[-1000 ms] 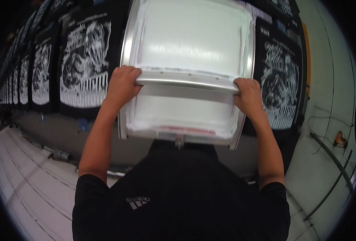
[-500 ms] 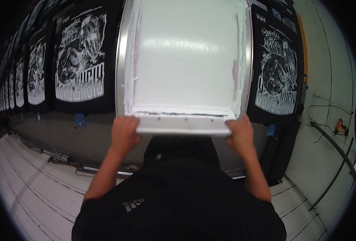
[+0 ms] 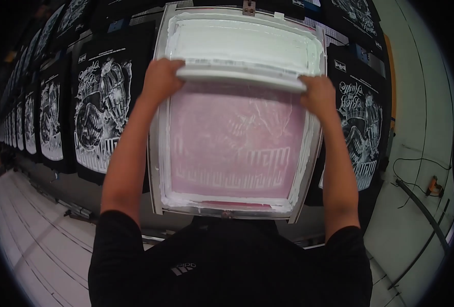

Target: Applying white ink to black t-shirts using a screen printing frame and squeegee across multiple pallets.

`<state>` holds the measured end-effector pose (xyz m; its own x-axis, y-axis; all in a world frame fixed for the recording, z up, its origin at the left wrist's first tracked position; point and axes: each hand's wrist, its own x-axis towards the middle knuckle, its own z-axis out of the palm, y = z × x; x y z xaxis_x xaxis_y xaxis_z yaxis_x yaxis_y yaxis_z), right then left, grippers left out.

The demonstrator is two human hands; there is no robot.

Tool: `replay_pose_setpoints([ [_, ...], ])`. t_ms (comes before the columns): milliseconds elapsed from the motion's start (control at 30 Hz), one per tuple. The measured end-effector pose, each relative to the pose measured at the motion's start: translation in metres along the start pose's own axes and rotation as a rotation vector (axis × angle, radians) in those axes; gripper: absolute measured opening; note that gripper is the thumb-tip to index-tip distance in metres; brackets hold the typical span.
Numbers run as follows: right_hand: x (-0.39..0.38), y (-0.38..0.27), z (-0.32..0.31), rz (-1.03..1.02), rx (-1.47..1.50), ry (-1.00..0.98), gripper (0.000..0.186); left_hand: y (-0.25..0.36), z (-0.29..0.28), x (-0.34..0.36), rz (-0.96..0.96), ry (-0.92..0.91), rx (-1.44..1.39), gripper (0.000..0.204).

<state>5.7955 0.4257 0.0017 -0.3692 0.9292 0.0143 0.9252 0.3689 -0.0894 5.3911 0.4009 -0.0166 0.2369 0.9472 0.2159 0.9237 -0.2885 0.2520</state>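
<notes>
Squeegee (image 3: 240, 78) lies across the upper part of the screen (image 3: 227, 148), in the upper middle of the frame, tilted slightly so that its right end sits lower than its left. The left hand (image 3: 164, 79) is closed around the left end of the squeegee, with the thumb side toward the bar. The right hand (image 3: 319, 96) is closed around the right end in a matching grip; slight blur hides the exact placement of its fingers. Both arms reach up from the lower edge of the frame, one along each side of the screen. Above the squeegee, white ink (image 3: 242, 43) covers the mesh in a thick layer. Below it, the mesh is pink, with a pale design visible toward its right and lower parts. Ridges of ink line the inner border of the screen. A clamp (image 3: 249, 7) stands at the top edge of the screen. Black shirts with white prints lie on both sides: a row at left, the nearest shirt (image 3: 101, 107) beside the left forearm, and another shirt (image 3: 357, 110) at right, partly behind the right forearm. An orange tool (image 3: 434, 187) lies at the far right of the frame, near a dark hose (image 3: 425, 214).
</notes>
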Motion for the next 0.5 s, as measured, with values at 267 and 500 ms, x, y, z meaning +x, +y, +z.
replay_pose_setpoints([
  [267, 0.121, 0.05, -0.017, -0.099, 0.038, -0.019, 0.035, -0.025, -0.017, 0.126, -0.118, -0.233, 0.017, 0.043],
  [500, -0.192, -0.063, -0.074, 0.019, 0.216, -0.337, 0.043, 0.072, -0.092, -0.178, -0.124, -0.451, -0.143, 0.037],
])
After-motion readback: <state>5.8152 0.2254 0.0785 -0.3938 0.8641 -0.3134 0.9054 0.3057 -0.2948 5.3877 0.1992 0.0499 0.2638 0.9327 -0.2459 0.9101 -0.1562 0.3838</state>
